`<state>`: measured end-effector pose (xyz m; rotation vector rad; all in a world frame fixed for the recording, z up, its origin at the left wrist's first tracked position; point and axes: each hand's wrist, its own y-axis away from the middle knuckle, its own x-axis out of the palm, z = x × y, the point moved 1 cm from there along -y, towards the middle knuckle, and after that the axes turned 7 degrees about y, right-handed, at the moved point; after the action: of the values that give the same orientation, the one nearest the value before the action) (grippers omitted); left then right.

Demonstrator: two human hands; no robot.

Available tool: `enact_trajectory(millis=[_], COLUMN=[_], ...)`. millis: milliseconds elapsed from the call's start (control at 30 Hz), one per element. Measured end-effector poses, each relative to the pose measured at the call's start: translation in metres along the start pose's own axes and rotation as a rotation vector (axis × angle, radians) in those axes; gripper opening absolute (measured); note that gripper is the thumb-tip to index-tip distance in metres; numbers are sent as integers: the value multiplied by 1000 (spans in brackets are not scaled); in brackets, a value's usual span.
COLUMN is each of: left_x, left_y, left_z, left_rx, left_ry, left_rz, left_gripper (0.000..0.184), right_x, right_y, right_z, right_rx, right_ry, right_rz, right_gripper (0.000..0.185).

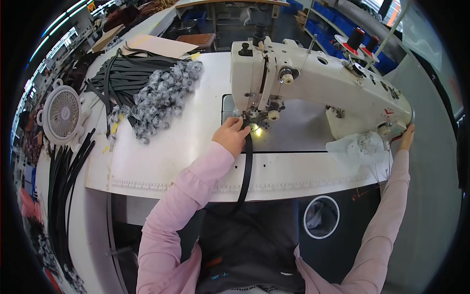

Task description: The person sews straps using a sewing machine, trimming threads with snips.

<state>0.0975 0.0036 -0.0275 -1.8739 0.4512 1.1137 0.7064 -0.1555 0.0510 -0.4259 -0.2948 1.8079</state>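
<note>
A white industrial sewing machine [298,68] stands on the table, its small lamp lit beside the needle area. My left hand [231,136] is closed on a black strap [248,169] just in front of the presser foot. From there the strap hangs over the table's front edge toward my lap. At the machine's far right end, my right hand [407,137] grips the rim of the handwheel [412,116]; its fingertips are partly hidden. The strap's end under the needle is hidden by my fingers and the machine head.
Dark straps [127,73] with bunched clear plastic pieces [164,95] lie at the table's back left. A white fan [62,112] and more hanging black straps [61,191] are at the left. Below the table edge is a white-rimmed bin [337,223]. Thread cones [354,39] stand behind the machine.
</note>
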Motion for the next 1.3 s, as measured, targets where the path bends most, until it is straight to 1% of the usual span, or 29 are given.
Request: enact_trajectory(millis=[67,167,267,367,467,567,667,767,867,933,1033,1067,1133,1200,1300], left_x=[1,0,0,2,1,1,1,2,2,5,-1,-2,-2,-3,-3], left_y=[2,1,1,0,0,1,1,2,-1,2,4,3,3,2,2], left_z=[1,0,2,3,3,3,3,3,5,6,1,1,1,0,1], left_rx=[-1,2,4,-5,-8,7,-1,-15,-3,15,24,31,36,21,-6], left_ry=[0,18,28,36,39,33,38,58,58,67,75,76,84,64,108], left_rz=[12,8,-14,-24,-16,-8,-22,-29,-44,-54,-44,-43,-44,-37,-43], left_gripper=[37,37,37,37,38,38,37,37,36,35,34,34,33,32,32], right_x=[1,-4,-2,1,-4,3,4,-1,-10,-16,-12,-13,-5,-4,-5], right_y=[-3,-42,-38,-10,0,17,10,-12,-41,-84,-106,-99,-46,-26,-3], right_z=[12,6,9,-14,-42,-21,-18,-37,-8,13,29,25,24,-44,-58], right_rx=[-39,-174,34,-23,-53,-161,-128,-1,-252,-360,-339,-267,-132,42,-58], right_ry=[63,304,284,215,153,24,-91,94,492,864,948,800,505,58,200], right_rz=[-15,36,36,-118,-37,-148,-116,-39,-31,98,275,206,76,-14,-23], right_gripper=[52,52,51,50,49,46,46,44,46,49,53,53,52,52,51])
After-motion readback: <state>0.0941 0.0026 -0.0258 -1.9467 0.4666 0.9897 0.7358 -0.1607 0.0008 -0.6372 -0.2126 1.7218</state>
